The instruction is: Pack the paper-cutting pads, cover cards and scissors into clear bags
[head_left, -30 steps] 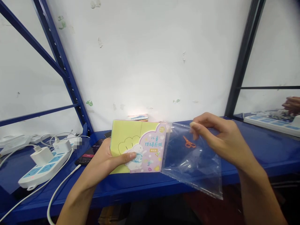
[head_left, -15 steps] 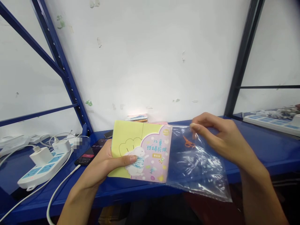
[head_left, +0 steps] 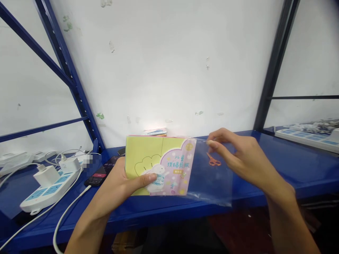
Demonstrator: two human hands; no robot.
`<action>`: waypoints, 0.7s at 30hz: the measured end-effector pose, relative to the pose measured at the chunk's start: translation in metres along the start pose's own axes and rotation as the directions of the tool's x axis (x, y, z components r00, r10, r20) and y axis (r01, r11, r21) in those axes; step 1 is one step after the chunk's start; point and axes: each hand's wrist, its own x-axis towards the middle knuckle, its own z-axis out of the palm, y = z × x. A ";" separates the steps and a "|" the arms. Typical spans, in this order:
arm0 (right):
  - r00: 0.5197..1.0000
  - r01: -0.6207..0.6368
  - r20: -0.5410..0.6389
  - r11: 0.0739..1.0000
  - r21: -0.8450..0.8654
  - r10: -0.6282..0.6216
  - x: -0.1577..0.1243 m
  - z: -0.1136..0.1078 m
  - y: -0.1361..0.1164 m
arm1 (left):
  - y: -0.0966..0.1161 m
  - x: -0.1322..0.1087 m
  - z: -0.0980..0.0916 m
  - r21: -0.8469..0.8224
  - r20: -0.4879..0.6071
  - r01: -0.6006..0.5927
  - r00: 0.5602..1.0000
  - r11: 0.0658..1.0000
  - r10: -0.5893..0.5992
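Observation:
My left hand is closed on a pack of paper-cutting sheets, thumb on top. The sheets are yellow with a black line drawing, and a lilac cover band shows a white rabbit and Chinese lettering. A clear plastic bag extends from the pack's right end and seems to overlap it. At the bag's upper edge my right hand pinches the film between thumb and fingers. Small orange scissors lie on the blue table, seen through or just beside the film, below my right fingertips.
On the blue table, a white power strip with chargers and cables stands at left, beside a phone. Small packets lie behind the pack. Another power strip is at far right. Blue posts frame the white wall.
My right hand has moved left with the bag, whose free end is now closer to the pack. My left hand keeps hold of the pack; the scissors have stayed in place.

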 end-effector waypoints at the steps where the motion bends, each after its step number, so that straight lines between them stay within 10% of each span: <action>1: 1.000 0.008 0.023 1.000 -0.019 -0.007 0.000 -0.001 -0.001 | -0.001 -0.001 -0.002 0.072 -0.006 -0.027 1.000 0.997 0.027; 6: 0.991 0.120 0.059 0.991 -0.054 -0.117 -0.006 -0.004 -0.008 | -0.002 -0.007 0.003 0.507 -0.117 -0.245 0.930 0.826 0.348; 12: 0.959 0.242 0.147 0.970 0.029 -0.244 -0.008 0.010 -0.012 | -0.002 -0.016 0.015 0.658 0.133 -0.585 0.711 0.475 0.691; 17: 0.980 0.196 0.026 0.975 0.108 -0.200 -0.001 0.023 -0.015 | -0.003 -0.018 0.012 0.860 -0.113 -0.288 0.697 0.421 0.708; 21: 0.997 -0.038 -0.054 0.921 0.387 0.064 0.004 0.036 -0.015 | -0.005 -0.007 0.014 0.748 -0.419 -0.249 0.541 0.615 0.730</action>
